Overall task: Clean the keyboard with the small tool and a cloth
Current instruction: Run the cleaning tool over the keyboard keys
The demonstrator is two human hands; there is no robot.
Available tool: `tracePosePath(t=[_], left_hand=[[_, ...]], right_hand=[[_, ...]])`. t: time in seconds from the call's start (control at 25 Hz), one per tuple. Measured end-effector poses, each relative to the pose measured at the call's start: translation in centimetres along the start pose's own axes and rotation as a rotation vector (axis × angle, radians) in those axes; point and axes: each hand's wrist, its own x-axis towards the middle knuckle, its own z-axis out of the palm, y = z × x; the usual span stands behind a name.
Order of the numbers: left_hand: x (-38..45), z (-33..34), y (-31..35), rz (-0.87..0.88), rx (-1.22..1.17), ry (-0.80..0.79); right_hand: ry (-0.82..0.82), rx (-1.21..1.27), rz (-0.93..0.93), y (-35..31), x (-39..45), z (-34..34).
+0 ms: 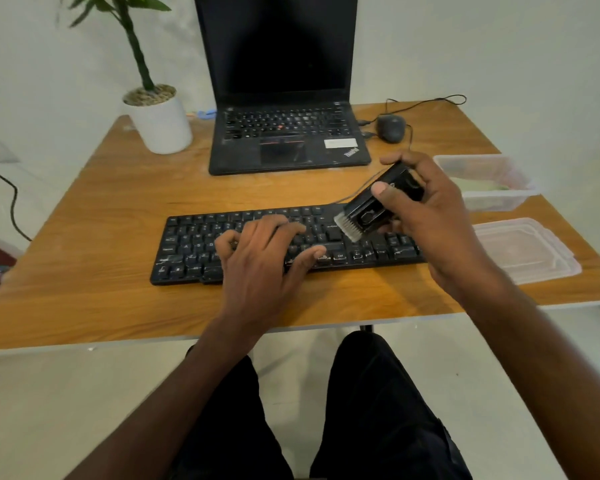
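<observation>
- The keyboard [288,245] lies flat near the front edge of the tabletop [101,216], its long side parallel to that edge.
- The left hand [260,258] rests palm-down on the middle keys, fingers [274,225] straight and spread, thumb out toward the right.
- The right hand [426,209] grips the brush [374,206] above the keyboard's right part, fingers curled round its black body and thumb pressed on top.
- The brush tilts down to the left; its pale bristles meet the keys near the back row.
- A shut-off laptop [284,98] stands open at the back edge, with a mouse [391,128] to its right and a potted plant [158,112] toward the back left corner.
- 2 clear plastic pieces sit by the right edge: a tub [489,181] and, nearer the front, a lid [527,249].
</observation>
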Motion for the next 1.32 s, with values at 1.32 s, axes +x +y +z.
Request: tracePosePath(t=[1.32], left_hand=[[-1.2,-8.0,-18.3,-0.375,-0.335,-0.491]], right_hand=[[-0.842,-0.809,-0.473,-5.8,4.7,24.7]])
